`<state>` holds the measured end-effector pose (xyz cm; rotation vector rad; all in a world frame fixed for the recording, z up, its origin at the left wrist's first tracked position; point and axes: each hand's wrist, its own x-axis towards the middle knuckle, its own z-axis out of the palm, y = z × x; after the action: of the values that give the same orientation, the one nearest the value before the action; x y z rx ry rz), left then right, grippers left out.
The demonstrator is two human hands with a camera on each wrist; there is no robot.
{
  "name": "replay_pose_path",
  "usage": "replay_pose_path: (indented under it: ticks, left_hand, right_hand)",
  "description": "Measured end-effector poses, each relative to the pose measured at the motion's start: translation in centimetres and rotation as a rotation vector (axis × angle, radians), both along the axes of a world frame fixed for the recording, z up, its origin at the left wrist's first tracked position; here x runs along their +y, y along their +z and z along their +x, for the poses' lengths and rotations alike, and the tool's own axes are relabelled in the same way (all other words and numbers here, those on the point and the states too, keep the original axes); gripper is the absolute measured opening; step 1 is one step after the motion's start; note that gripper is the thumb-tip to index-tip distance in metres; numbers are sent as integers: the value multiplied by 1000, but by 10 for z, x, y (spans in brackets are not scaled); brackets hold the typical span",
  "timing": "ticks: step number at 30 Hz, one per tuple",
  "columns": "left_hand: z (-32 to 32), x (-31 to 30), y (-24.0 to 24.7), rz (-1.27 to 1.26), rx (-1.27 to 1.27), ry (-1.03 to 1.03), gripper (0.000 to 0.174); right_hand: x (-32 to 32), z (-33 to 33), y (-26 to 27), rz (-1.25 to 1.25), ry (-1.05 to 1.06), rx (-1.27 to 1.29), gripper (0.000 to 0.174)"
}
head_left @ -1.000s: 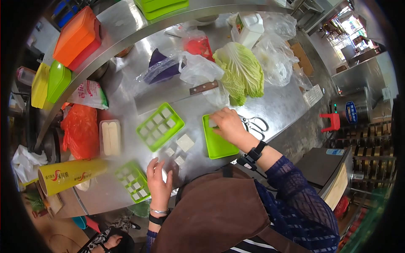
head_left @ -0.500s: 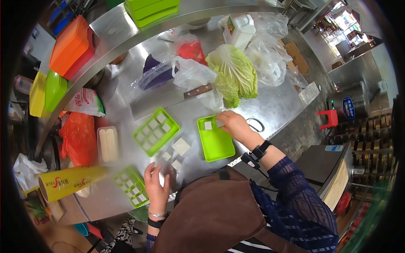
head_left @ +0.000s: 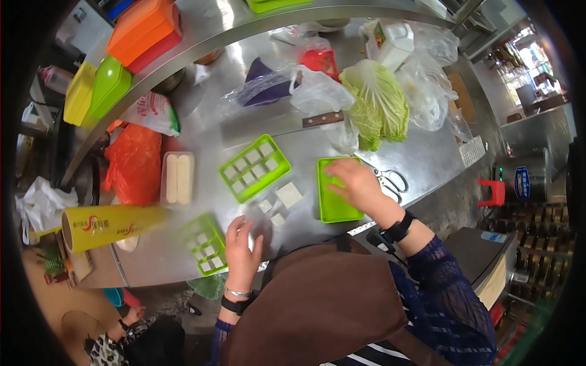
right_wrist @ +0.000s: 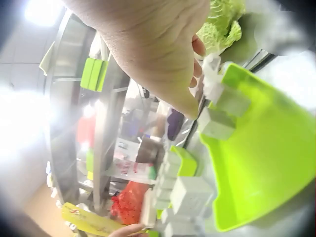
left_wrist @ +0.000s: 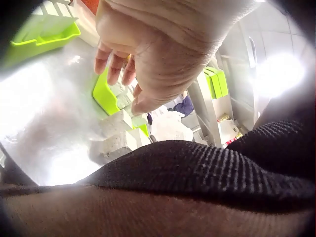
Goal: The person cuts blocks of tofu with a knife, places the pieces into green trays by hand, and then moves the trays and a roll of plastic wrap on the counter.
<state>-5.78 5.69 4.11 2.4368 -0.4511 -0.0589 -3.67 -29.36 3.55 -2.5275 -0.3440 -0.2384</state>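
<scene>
My right hand (head_left: 360,186) reaches over a green tray (head_left: 343,213), fingers spread, near its far end. In the right wrist view, pale tofu-like cubes (right_wrist: 217,124) lie inside that tray by its far wall, the thumb tip right at one of them. Nothing shows between thumb and fingers there. Close to the near table edge hovers my left hand (head_left: 243,256), its fingers loosely bent and holding nothing. Beside it lie a larger pale block (head_left: 289,195) and two small cubes (head_left: 278,219). A sectioned green tray (head_left: 255,169) and another tray (head_left: 205,246) hold more cubes.
Scissors (head_left: 390,182) lie right of the tray, and a cleaver (head_left: 322,119) rests behind it. Farther back are a napa cabbage (head_left: 378,104), plastic bags (head_left: 321,91) and a white jug (head_left: 390,44). At left stand a box of white blocks (head_left: 178,178) and a yellow roll (head_left: 107,227).
A cube was in my right fingers half a second ago; now the hand is spread over the tray. My left hand stays near the small cubes. The head view has shifted.
</scene>
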Motion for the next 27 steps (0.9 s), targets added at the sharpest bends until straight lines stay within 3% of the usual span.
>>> replay_pose_path:
  ticks: [1, 4, 7, 10, 13, 16, 19, 22, 27]
  left_hand:
    - [0, 0, 1, 0, -6, 2, 47]
    - [2, -1, 2, -17, -25, -1, 47]
    - [2, 1, 4, -28, -34, 2, 46]
    - [0, 4, 4, -26, -26, 8, 47]
    - [-1, 9, 2, -30, -26, 27, 47]
    - [1, 11, 1, -37, -24, 42, 46]
    - [1, 10, 2, -47, -5, 44, 46]
    - [5, 8, 0, -35, -2, 18, 46]
    - [12, 2, -2, -36, -10, -34, 44]
  right_hand:
    - [15, 2, -3, 4, 108, -23, 58]
    - [58, 14, 4, -39, 258, 26, 53]
    - [77, 24, -29, -146, 249, -59, 50]
    - [82, 29, -47, -143, 265, 16, 48]
    - [79, 29, -38, -180, 238, 89, 54]
    - [71, 14, -7, -78, 135, 180, 65]
    - [57, -6, 20, -40, 1, 174, 57]
    - [39, -25, 20, 9, -57, 7, 43]
    - [17, -46, 6, -72, -306, 82, 36]
